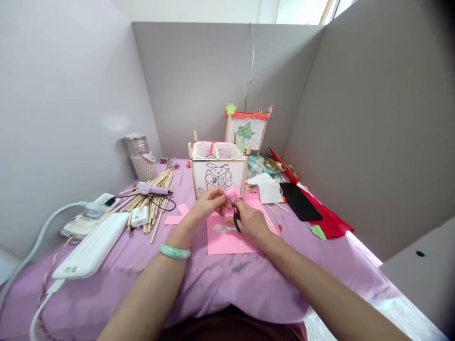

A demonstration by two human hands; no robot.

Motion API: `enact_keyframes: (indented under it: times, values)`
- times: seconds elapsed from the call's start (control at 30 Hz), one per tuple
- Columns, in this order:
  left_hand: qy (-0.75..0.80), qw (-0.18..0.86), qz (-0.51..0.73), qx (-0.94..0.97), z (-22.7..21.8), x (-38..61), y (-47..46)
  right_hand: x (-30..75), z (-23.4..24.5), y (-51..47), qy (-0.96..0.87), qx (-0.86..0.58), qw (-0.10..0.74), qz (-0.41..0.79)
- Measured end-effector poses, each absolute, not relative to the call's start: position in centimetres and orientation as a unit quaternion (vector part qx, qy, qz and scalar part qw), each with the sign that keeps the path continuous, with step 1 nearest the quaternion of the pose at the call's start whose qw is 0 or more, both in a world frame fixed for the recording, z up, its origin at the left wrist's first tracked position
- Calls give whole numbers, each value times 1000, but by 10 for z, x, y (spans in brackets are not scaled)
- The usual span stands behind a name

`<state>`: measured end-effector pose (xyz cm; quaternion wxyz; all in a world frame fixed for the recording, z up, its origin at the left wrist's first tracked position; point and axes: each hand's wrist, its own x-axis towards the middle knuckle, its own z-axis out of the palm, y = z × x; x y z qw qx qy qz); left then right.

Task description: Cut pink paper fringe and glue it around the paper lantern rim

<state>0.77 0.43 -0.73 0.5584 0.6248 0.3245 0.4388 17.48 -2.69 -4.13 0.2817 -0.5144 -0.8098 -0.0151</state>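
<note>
My left hand [208,204] pinches a small pink fringed paper piece [232,193] above a pink paper sheet [227,239]. My right hand [251,221] grips black-handled scissors [236,219], their blades at the fringe. Both hands meet just in front of a stick-framed paper lantern [218,171] with a line drawing on its front panel. A green bangle [174,251] sits on my left wrist.
A bundle of wooden sticks [152,196], a purple glue gun [152,189], a power strip [88,248] and a jar [140,156] lie left. A decorated lantern [247,130] stands behind. A black phone [300,201], red paper [329,222] and white paper [268,187] lie right. Grey partition walls surround the purple-covered table [142,284].
</note>
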Motion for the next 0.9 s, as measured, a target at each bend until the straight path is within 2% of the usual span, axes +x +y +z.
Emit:
enact_keyframes:
  times: [0.67, 0.9]
  values:
    - [330, 560, 442, 618, -5, 9, 3, 175, -43, -25, -809, -515, 282, -11]
    - [341, 539, 483, 600, -2, 9, 3, 177, -38, -29, -817, -508, 271, -8]
